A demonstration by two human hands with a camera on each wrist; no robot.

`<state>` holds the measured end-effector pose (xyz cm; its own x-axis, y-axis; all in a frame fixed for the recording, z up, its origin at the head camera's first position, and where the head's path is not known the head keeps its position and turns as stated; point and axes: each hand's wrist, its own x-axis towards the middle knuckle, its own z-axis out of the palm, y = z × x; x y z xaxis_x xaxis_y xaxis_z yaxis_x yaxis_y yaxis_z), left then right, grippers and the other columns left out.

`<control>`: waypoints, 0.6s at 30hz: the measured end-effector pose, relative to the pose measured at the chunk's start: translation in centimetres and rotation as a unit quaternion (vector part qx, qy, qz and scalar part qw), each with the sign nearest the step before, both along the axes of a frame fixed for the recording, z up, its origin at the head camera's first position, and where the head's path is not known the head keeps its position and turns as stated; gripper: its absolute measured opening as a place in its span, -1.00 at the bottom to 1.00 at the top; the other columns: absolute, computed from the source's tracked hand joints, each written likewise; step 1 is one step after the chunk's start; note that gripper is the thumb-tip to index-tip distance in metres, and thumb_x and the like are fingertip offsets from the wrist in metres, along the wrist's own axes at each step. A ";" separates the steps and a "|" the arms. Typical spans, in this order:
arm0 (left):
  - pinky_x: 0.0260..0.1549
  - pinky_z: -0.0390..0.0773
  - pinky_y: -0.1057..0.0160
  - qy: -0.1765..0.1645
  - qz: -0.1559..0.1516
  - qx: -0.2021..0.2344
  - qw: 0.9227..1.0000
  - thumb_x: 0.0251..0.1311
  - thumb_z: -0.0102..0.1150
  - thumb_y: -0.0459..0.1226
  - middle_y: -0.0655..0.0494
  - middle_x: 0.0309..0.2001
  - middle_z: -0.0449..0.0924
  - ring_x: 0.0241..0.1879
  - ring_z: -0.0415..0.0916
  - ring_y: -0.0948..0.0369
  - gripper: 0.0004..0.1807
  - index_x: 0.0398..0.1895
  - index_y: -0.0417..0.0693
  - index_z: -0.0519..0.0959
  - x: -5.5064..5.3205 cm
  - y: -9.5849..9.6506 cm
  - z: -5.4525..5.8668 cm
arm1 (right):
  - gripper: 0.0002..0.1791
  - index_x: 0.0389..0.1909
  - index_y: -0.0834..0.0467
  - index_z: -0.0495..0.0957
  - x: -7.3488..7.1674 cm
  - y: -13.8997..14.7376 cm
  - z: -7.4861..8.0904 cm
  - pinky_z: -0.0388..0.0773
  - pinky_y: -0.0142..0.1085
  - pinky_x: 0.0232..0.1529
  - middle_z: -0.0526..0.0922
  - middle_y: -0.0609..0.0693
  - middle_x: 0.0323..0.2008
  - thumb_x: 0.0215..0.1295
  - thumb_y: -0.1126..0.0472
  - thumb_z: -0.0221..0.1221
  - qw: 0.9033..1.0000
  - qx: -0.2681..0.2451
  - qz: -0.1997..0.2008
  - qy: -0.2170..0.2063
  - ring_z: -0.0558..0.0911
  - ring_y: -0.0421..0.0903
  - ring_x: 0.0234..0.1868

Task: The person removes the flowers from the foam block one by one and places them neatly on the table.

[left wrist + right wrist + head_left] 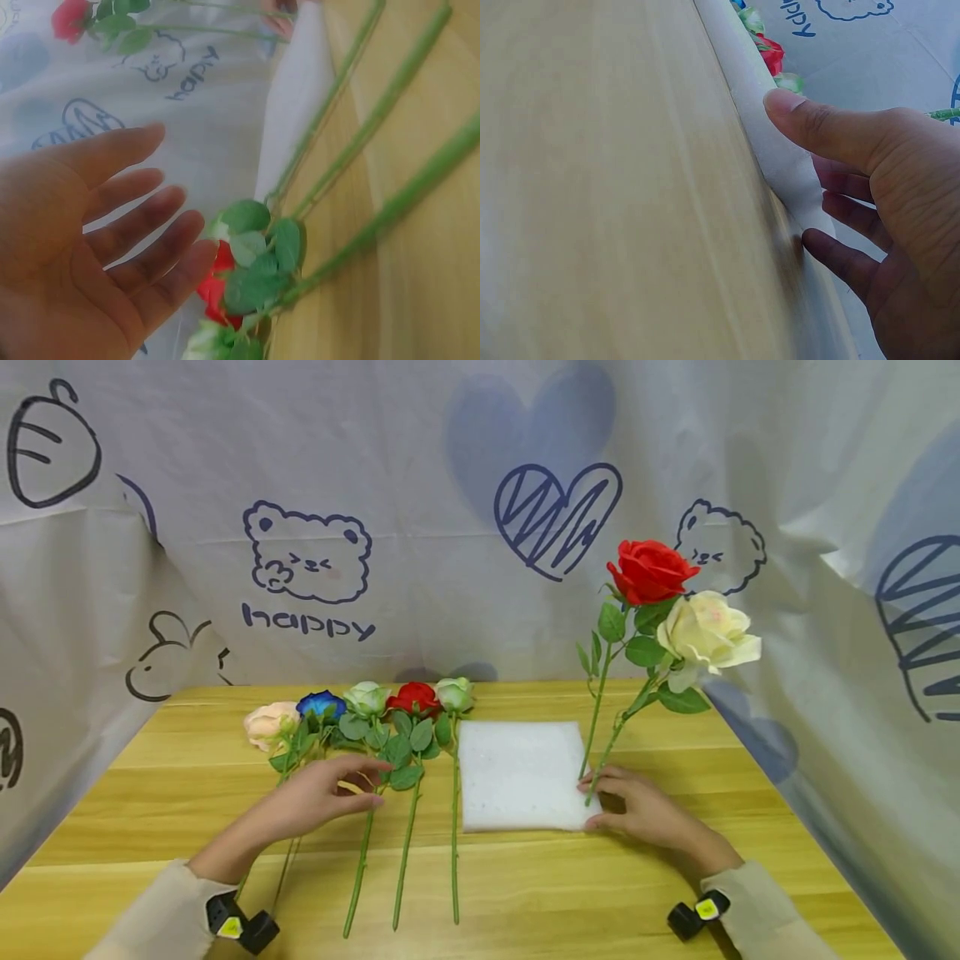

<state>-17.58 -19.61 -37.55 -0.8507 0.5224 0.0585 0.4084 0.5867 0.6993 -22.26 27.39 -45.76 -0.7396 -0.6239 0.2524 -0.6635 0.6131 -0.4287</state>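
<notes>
My left hand (330, 793) hovers over the lying roses with its fingers apart and nothing held; the left wrist view shows its bare palm (67, 247). Beneath and beside it lie a pale green rose (367, 699) and a red rose (414, 698). At the right end of a white foam block (521, 777), my right hand (645, 810) holds the near corner, thumb (810, 120) on the front side and fingers round the right side. Another red rose (651, 572) and a cream rose (708, 631) stand tilted in the block's right part, stems close together.
Farther left lie a peach rose (272, 725) and a blue rose (321, 704); a second pale green rose (454, 695) lies beside the block's left edge. Stems point toward the wooden table's (540, 893) front. A printed cloth (420, 568) hangs behind.
</notes>
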 end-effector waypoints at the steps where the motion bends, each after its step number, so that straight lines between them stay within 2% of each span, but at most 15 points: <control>1: -0.01 0.58 0.10 0.001 -0.002 0.001 1.000 0.34 0.20 -0.08 0.07 0.01 0.56 0.01 0.54 0.08 -0.53 0.24 -0.07 0.50 -0.2 0.3 0.0 | -0.43 0.06 0.12 0.64 0.0 0.0 0.0 0.47 -0.02 0.15 0.56 -0.07 0.09 0.12 -0.16 0.34 1.000 0.001 0.000 0.000 0.52 0.02 0.14; 6: 0.02 0.57 0.06 0.012 -0.010 0.004 1.000 0.32 0.21 -0.04 0.13 -0.03 0.58 0.01 0.53 0.09 -0.50 0.24 -0.06 0.51 -1.1 1.7 -0.2 | -0.42 0.07 0.11 0.63 0.0 0.0 0.0 0.46 -0.01 0.15 0.57 -0.07 0.09 0.13 -0.17 0.33 1.000 0.007 -0.001 0.003 0.52 0.03 0.14; 13: 0.00 0.57 0.07 0.031 -0.030 0.018 0.999 0.33 0.22 -0.12 0.12 -0.06 0.59 -0.03 0.53 0.15 -0.56 0.22 -0.07 0.53 -2.3 3.9 -0.1 | -0.44 0.07 0.11 0.63 0.0 0.0 0.0 0.47 -0.01 0.15 0.56 -0.06 0.10 0.14 -0.15 0.33 1.000 0.004 -0.001 -0.003 0.52 0.03 0.14; 18: -0.01 0.57 0.09 0.037 -0.038 0.021 0.998 0.33 0.22 -0.09 0.16 -0.05 0.57 -0.02 0.53 0.16 -0.56 0.22 -0.02 0.52 -3.0 5.4 0.0 | -0.44 0.08 0.10 0.63 0.0 0.0 -0.1 0.48 -0.02 0.14 0.56 -0.06 0.10 0.15 -0.16 0.32 1.000 0.006 0.001 -0.002 0.51 0.02 0.14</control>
<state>-20.54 -14.20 -37.55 -0.8016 0.5804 0.1439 0.5022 0.5229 0.6887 -22.30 27.44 -45.85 -0.7393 -0.6281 0.2427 -0.6632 0.6169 -0.4237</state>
